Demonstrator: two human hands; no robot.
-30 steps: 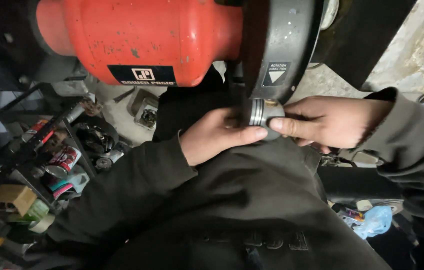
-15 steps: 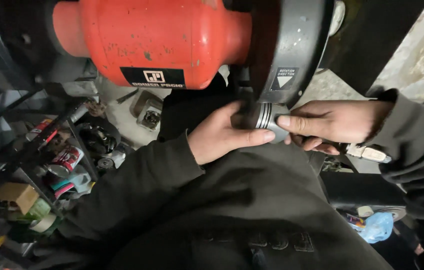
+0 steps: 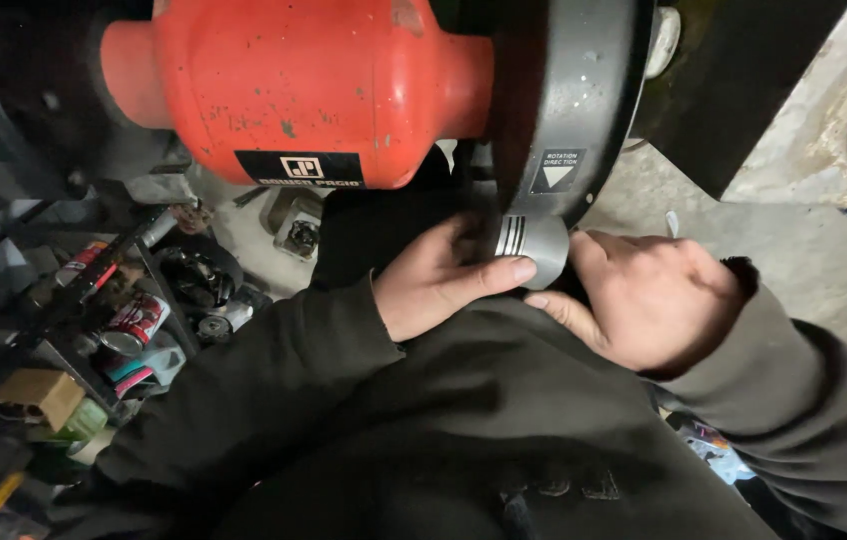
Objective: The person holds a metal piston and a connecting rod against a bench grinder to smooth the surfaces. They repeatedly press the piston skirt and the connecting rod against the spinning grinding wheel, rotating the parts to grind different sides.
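Observation:
A red bench grinder with a dark wheel guard fills the top of the head view. Just under the guard's lower edge both hands hold a grey metal cylinder with grooves around it. My left hand grips it from the left, with the thumb along its lower side. My right hand grips it from the right with the thumb on top. The grinding wheel itself is hidden behind the guard. Dark sleeves cover both arms.
A dark rack at the left holds spray cans, a small cardboard box and other clutter. A grey concrete floor shows at the right. A blue rag lies below my right arm.
The view has shifted, so the grinder sits lower and more central. Both hands stay on the metal cylinder, and my right hand has rolled over so its back faces up.

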